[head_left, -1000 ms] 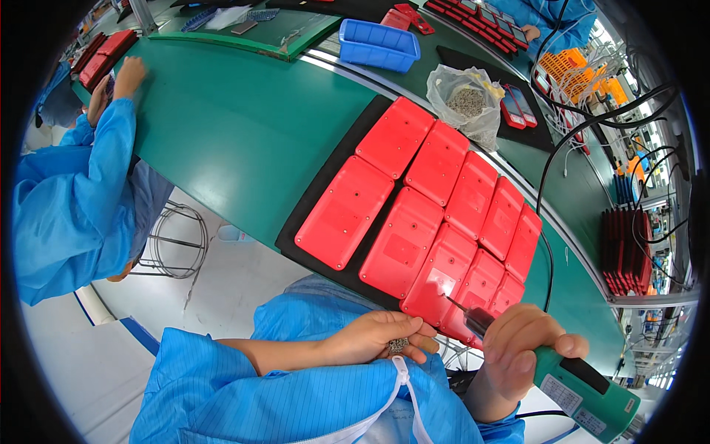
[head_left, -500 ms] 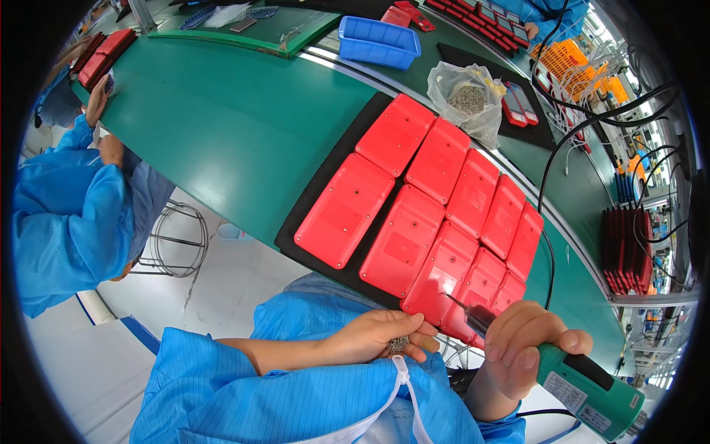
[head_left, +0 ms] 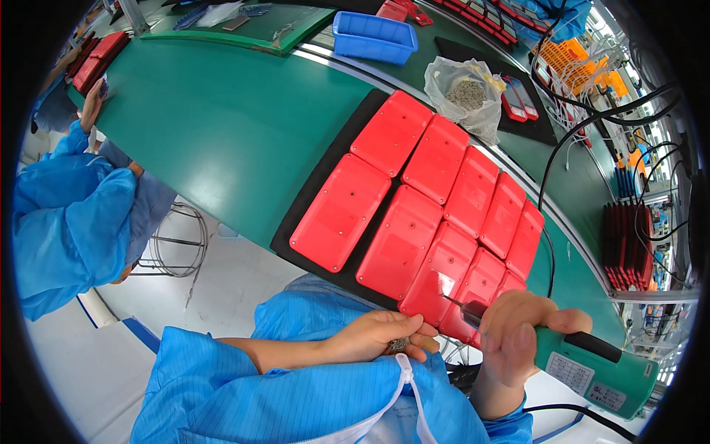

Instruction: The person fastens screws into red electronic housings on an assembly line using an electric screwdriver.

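My left hand (head_left: pixel 373 334) is closed around a small heap of grey screws (head_left: pixel 399 345), which shows between thumb and fingers in front of my jacket. My right hand (head_left: pixel 512 331) grips a green electric screwdriver (head_left: pixel 603 374), its thin bit pointing left over the nearest red panels. Whether the bit tip touches a panel, I cannot tell. Two rows of red plastic panels (head_left: pixel 342 212) with rounded corners and small screw holes lie on a black mat (head_left: pixel 293 235) before me.
A clear bag of screws (head_left: pixel 466 95) and a blue bin (head_left: pixel 373 38) stand beyond the panels on the green bench (head_left: pixel 200 126). Black cables (head_left: pixel 543 192) hang at the right. A co-worker in a blue jacket (head_left: pixel 70 222) sits at the left. Red pieces (head_left: pixel 627 248) stand stacked far right.
The screwdriver body has swung slightly up and right in my right hand. My left hand stays nearly still. At the left, the co-worker's nearer hand has drawn back from the bench edge.
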Motion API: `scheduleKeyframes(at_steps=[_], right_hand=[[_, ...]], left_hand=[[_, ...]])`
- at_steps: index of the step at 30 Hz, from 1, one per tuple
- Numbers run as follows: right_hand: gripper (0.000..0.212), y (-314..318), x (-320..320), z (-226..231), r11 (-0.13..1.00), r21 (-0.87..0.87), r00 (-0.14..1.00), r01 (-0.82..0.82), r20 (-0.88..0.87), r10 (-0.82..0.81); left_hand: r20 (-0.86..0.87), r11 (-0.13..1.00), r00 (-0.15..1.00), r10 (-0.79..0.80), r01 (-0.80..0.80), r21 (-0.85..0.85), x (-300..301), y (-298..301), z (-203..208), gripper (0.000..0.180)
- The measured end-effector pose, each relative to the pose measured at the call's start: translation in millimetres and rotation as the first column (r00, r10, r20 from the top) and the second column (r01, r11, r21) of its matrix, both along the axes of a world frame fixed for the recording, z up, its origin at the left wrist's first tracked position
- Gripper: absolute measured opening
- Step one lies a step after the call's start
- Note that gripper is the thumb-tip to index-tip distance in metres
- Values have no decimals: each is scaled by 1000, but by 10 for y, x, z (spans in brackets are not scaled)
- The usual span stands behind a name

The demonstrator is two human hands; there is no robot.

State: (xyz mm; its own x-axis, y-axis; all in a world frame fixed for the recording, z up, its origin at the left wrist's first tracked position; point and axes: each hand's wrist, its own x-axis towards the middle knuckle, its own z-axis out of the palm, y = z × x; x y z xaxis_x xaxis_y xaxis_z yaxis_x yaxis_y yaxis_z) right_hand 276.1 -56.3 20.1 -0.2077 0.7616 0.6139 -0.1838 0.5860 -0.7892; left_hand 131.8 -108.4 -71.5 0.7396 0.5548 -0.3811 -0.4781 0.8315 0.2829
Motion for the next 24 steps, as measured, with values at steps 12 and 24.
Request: scheduleKeyframes(at_steps=[12, 24], right_hand=[[35, 97, -7, -57, 1000, -3, 999, 17, 33, -17], [38, -140, -1, 65, 984, -179, 942, 21, -327, -79]], left_hand=[[89, 989, 996, -13, 0, 150, -89, 54, 28, 41], [-33, 892, 961, 275, -242, 383, -130, -271, 121, 27]])
